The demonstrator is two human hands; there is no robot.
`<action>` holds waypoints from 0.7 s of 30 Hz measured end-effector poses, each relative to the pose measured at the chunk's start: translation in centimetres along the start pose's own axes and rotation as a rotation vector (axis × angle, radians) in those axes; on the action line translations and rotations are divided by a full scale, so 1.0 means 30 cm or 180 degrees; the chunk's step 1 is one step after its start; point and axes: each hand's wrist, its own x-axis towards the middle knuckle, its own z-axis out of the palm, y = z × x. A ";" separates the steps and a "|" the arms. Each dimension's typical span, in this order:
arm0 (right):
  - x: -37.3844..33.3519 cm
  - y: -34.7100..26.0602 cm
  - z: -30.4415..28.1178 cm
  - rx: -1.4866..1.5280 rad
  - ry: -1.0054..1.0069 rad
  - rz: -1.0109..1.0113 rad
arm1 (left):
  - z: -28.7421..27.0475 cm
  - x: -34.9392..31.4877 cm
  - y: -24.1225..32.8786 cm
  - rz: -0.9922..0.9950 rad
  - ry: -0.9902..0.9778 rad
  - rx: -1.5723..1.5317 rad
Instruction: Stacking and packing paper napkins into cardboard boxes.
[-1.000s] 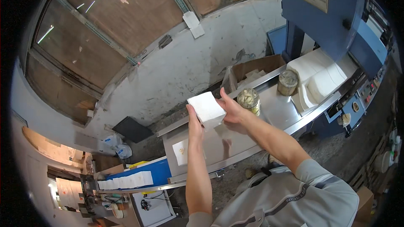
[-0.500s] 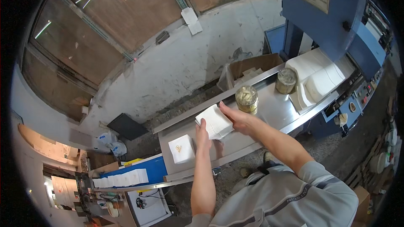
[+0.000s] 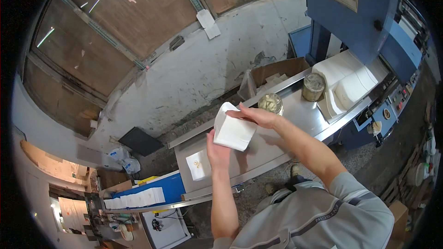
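Over the steel table (image 3: 286, 129), a thick stack of white paper napkins (image 3: 235, 133) is held between my two hands. My left hand (image 3: 218, 152) grips its left and lower side, with the fingers partly hidden behind it. My right hand (image 3: 259, 115) is closed over the upper right part of the stack, its fingers lying across the top. To the left of my left hand, another white napkin stack (image 3: 195, 173) rests on the table, with thin yellowish loops (image 3: 197, 163) on top. Just beyond my right hand stands a clear round container (image 3: 271, 103) with yellowish contents.
A second round container (image 3: 313, 87) stands farther right, beside long white paper piles (image 3: 355, 87) at the blue machine (image 3: 353, 18). At the left, several white stacks (image 3: 138, 198) lie along a blue belt (image 3: 173, 185). An open cardboard box (image 3: 288, 68) sits behind the table.
The held stack has turned so that its broad side shows and now tilts upright. My right hand has moved from its right edge onto its top; my left hand has shifted slightly left and lower.
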 end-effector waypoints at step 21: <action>-0.188 0.040 0.207 -0.1979 -0.0518 -0.0660 | -0.044 -0.011 -0.093 -0.1357 0.0433 0.0362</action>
